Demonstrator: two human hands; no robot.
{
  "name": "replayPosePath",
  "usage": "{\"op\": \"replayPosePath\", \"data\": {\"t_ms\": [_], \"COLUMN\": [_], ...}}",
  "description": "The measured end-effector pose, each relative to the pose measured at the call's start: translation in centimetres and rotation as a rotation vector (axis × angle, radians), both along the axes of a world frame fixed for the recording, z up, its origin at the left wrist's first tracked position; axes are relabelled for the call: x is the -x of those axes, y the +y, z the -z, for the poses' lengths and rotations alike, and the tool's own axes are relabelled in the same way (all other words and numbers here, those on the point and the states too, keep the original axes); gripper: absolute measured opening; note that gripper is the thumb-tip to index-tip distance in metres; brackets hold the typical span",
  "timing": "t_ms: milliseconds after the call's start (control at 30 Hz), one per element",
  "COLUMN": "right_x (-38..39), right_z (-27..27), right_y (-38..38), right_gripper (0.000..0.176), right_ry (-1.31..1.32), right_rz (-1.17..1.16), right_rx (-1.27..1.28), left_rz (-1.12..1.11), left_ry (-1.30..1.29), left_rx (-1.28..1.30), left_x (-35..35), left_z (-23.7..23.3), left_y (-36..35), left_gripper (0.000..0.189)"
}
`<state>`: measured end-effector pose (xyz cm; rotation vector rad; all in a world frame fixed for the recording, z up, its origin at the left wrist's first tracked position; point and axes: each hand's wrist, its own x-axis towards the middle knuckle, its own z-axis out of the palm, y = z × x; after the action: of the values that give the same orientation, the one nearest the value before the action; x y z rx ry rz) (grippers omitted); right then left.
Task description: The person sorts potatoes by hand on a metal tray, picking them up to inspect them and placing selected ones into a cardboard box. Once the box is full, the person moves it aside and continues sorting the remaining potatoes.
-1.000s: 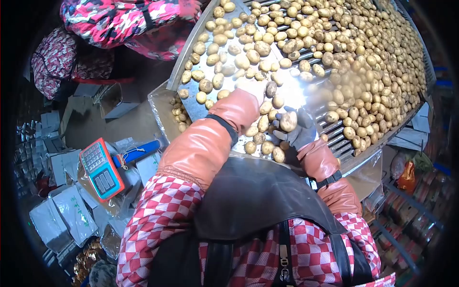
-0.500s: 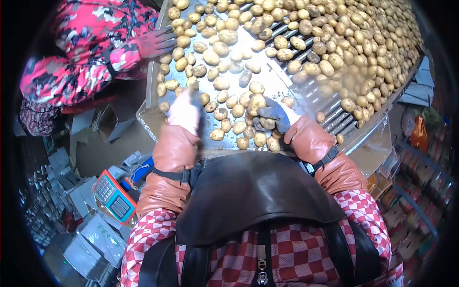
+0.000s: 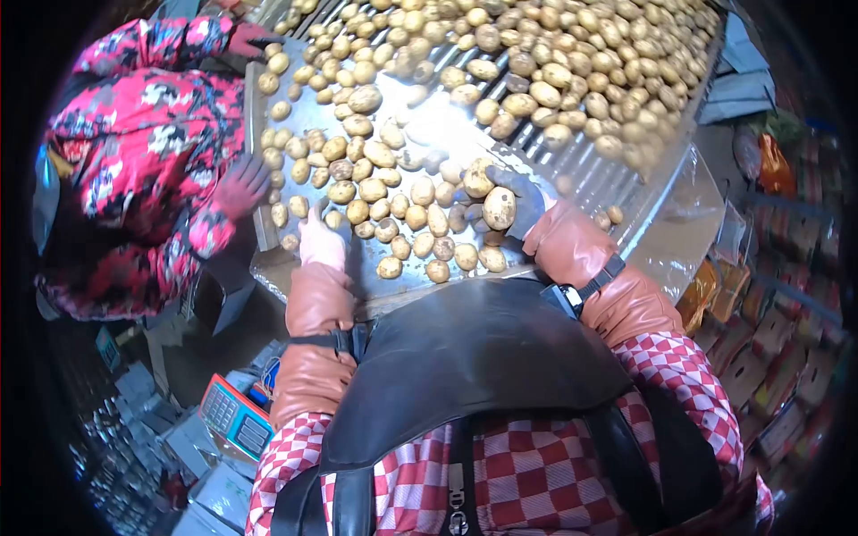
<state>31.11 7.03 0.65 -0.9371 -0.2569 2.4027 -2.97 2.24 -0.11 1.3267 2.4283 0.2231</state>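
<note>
My right hand (image 3: 518,204), in a dark glove, is closed around potatoes (image 3: 499,208) near the front of the metal table (image 3: 398,283). A second potato (image 3: 477,178) sits at its fingertips. At the table's left front, my left hand (image 3: 323,239) is among loose potatoes, beside a small one (image 3: 333,219). Its fingers are partly hidden and blurred, so their closure is unclear. Many more potatoes (image 3: 372,189) lie between and beyond my hands.
A co-worker in a pink patterned jacket (image 3: 161,125) stands at the left, a gloved hand (image 3: 241,186) by the table edge. Slotted bars (image 3: 572,170) and a large potato heap (image 3: 608,62) lie behind. A scale (image 3: 234,416) is below left; cardboard boxes (image 3: 769,330) are at right.
The view has shifted. My left hand has moved slightly down relative to the potatoes. My right hand has turned with its potatoes. The co-worker's second hand now shows at the table's upper left.
</note>
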Motion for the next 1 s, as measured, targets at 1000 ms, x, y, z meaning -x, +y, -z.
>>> {"op": "replayPosePath", "data": {"t_ms": [1000], "right_x": [-38.5], "right_z": [10.8], "right_y": [-26.7], "right_gripper": [0.047], "right_ry": [-0.037], "right_rz": [1.500], "right_rx": [0.066], "left_rz": [0.496], "left_ry": [-1.176], "left_rx": [0.328], "left_x": [-16.8], "left_z": [-1.1], "left_y": [0.3], "left_gripper": [0.053]}}
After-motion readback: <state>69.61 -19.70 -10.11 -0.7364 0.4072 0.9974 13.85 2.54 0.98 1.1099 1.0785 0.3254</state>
